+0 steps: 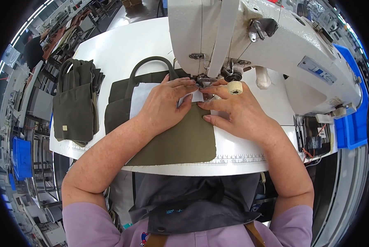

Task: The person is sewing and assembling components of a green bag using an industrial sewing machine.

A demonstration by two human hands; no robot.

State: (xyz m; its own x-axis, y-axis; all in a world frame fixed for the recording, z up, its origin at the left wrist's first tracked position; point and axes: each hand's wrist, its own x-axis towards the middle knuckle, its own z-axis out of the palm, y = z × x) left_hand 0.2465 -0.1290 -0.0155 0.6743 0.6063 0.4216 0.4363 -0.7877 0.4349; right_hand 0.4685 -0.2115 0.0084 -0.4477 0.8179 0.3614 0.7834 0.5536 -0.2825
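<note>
My left hand lies over a white sheet, fingers stretched toward the presser foot of a white sewing machine, fingertips beside it. My right hand rests just right of the foot, fingers apart and fingertips on the work. Beneath both hands is an olive fabric panel with a squared lower edge, lying on a dark olive bag piece with a looped handle. What lies directly under the needle is partly hidden by fingers and machine parts.
Stacked dark olive bag pieces with handles sit at the left of the white worktable, which has a ruler along its front edge. Small tools and thread are at right, beside a blue bin. Another person is in the upper-left background.
</note>
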